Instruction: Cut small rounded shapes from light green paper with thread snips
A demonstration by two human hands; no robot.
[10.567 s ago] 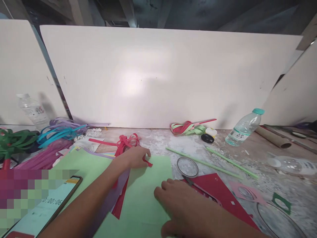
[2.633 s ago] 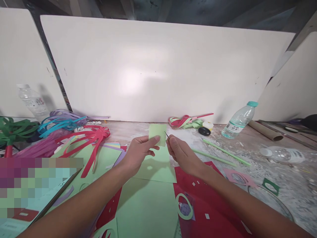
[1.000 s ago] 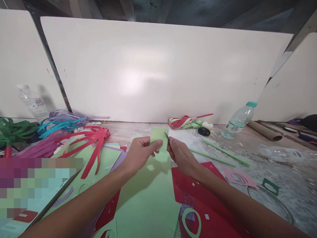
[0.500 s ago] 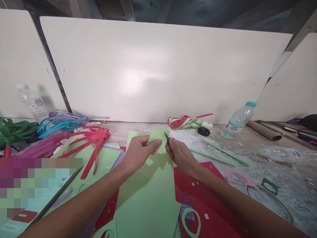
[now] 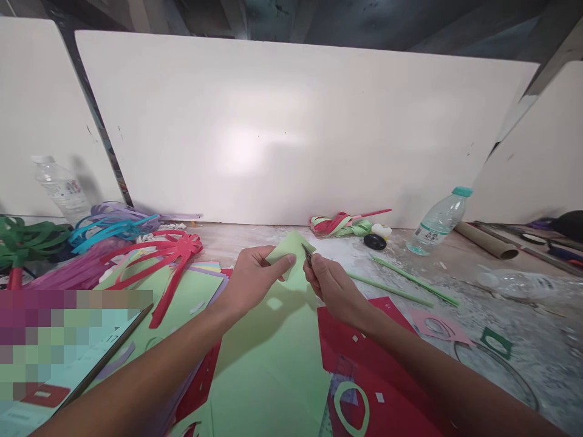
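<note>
My left hand [image 5: 252, 277] pinches a small folded piece of light green paper [image 5: 291, 250] and holds it above the table, tilted. My right hand [image 5: 328, 285] grips small scissors [image 5: 308, 254], whose dark tips meet the right edge of that piece. Under both hands lies a large light green sheet [image 5: 268, 358] on top of a red sheet [image 5: 387, 376] dotted with paper scraps and a green ring cut-out [image 5: 351, 405].
Red looped paper strips [image 5: 168, 255], blue, purple and green strip bundles lie at left by a phone [image 5: 68, 376]. Water bottles [image 5: 439, 221] [image 5: 61, 191], green straws [image 5: 401, 279], a cardboard tube [image 5: 487, 241] and a braided strip bundle [image 5: 344, 224] sit farther back. White boards [image 5: 291, 130] close the rear.
The small green piece has tilted in my left hand, and the scissors have closed in on its right edge. The large green sheet underneath shifted slightly.
</note>
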